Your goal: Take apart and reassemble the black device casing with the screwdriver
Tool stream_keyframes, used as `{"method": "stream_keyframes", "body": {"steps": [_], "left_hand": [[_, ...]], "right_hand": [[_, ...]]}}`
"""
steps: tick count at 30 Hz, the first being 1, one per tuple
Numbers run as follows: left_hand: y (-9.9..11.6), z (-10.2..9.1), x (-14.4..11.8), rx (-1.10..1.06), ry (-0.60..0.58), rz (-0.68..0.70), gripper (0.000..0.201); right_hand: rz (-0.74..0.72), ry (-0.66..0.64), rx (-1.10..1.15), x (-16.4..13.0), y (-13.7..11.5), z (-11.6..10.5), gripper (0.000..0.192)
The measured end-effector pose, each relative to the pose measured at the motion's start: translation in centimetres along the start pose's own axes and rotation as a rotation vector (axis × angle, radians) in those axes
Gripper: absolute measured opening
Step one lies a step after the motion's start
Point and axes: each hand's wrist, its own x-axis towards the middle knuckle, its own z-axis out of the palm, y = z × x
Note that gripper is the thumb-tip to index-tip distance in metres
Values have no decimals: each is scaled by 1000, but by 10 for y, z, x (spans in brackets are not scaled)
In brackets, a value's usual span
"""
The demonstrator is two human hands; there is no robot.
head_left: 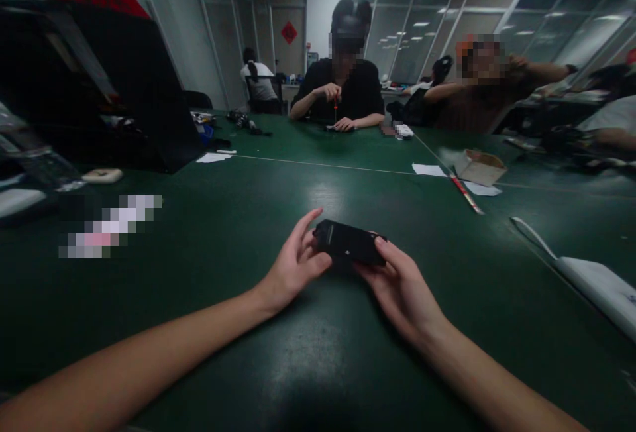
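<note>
A small, flat black rectangular case [350,242] with a tiny metallic spot on its face is held tilted just above the green table. My right hand [402,283] grips its right end, thumb on the upper face and fingers underneath. At the left end, my left hand [293,263] loosely cradles the case between its thumb and curled fingers, while its index finger stretches up and away from the case. The undersides of the case and some fingertips are hidden.
Across the green table [278,187], a person in black [342,84] works with a screwdriver [336,106]. A cardboard box [480,167] and paper [428,169] lie at back right. A white corded object [596,283] is nearer right. A large black panel [134,81] stands left.
</note>
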Motion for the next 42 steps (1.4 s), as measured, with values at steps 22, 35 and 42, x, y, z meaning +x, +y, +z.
{"method": "stream_keyframes", "body": {"steps": [22,35,42], "left_hand": [[5,2,1,-133,-206,-190,34],[10,-23,15,-467,4,-336,24],[12,-26,17,-512,3,-393,26]], "right_hand": [[347,-517,-222,-10,19,7,38],[-491,-303,-1953,25,-42,-50,26],[-500,-222,-1280,22,-39,-38,24]]}}
